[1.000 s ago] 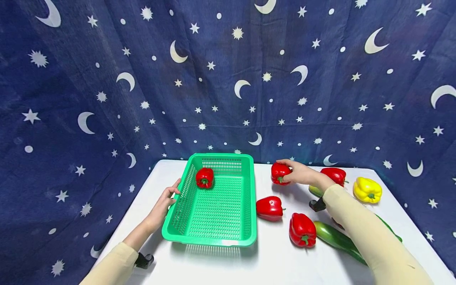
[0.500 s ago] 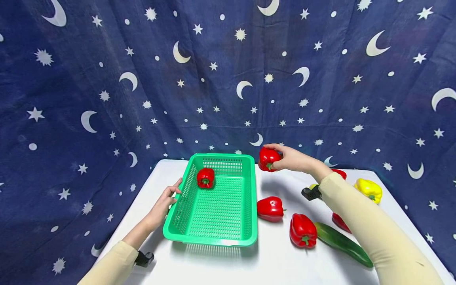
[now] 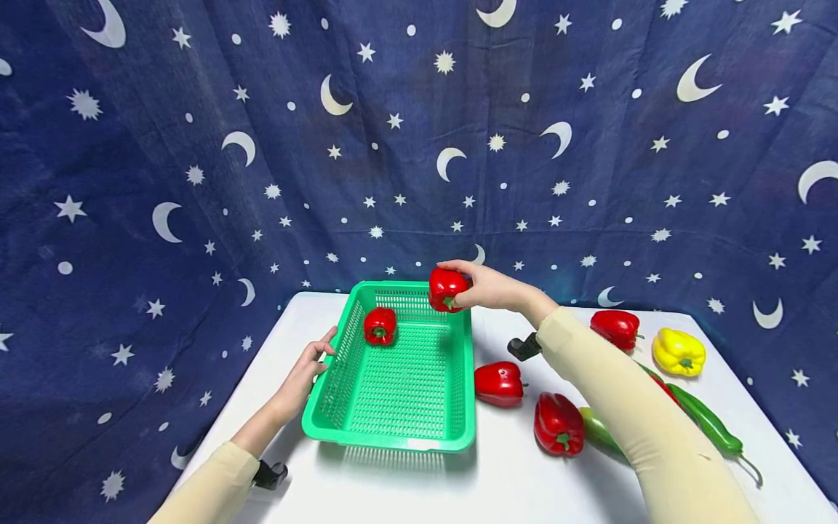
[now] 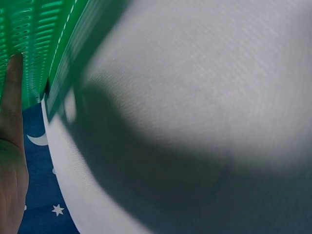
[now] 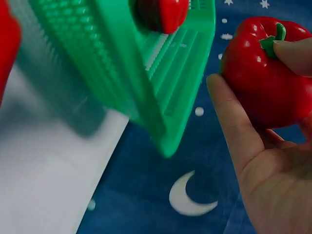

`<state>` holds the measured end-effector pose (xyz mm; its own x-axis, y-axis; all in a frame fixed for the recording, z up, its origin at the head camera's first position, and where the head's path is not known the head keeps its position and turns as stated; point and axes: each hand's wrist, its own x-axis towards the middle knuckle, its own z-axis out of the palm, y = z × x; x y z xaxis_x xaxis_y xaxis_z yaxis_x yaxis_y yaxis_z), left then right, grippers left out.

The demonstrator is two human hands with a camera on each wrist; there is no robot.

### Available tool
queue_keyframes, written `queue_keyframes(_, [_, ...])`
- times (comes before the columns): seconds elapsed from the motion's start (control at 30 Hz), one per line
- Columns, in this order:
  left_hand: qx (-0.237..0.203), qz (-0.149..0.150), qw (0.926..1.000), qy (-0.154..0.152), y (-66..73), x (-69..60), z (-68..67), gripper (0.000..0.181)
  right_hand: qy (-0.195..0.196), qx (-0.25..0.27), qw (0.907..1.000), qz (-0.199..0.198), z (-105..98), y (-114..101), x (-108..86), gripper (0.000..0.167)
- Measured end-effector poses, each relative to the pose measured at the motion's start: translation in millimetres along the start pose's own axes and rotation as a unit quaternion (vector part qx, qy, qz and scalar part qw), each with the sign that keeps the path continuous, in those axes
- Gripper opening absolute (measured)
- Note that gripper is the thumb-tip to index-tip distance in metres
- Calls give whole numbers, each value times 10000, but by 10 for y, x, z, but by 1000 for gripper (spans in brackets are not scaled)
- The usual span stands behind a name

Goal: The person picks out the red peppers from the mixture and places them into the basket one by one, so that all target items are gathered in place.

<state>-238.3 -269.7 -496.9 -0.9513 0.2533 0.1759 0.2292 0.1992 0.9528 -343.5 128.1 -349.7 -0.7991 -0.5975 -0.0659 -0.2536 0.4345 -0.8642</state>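
In the head view, my right hand grips a red bell pepper over the far right corner of the green basket. The right wrist view has thumb and fingers around this bell pepper, thumb near its green stem. My left hand holds the basket's left rim; in the left wrist view one finger lies along the slotted outer wall. A second red bell pepper lies inside the basket at the far left.
Right of the basket on the white table lie red bell peppers, a yellow bell pepper and a long green pepper. My right sleeve partly hides a green cucumber-like vegetable. A starry blue curtain hangs behind.
My right hand has lifted the red bell pepper off the table and carried it left, from beside the basket to over its far right corner. The left hand stays on the rim.
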Motion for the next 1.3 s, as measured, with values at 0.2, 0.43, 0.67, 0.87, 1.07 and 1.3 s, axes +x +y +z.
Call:
queue_keyframes(0.2, [-56,42,10000,-18,-4,-5,5,26,-108,382,9992,-82,220,-41,242,80])
queue_keyframes(0.43, [-100,-20,9999,38,1,1,15,25,-123,758,9970,-14,435,-21,479,81])
queue_keyframes(0.67, [-153,-5,9999,30,4,-7,24,26,-76,961,9953,91,593,-5,619,80])
queue_keyframes(0.87, [-159,62,9999,6,8,-12,25,26,-15,1016,9942,351,704,44,717,83])
queue_keyframes(1.07, [-115,8,9999,11,16,-16,23,26,44,869,9943,616,791,102,780,82])
queue_keyframes(1.3, [-34,-40,10000,-3,30,-23,16,26,-11,678,9930,970,851,172,783,79])
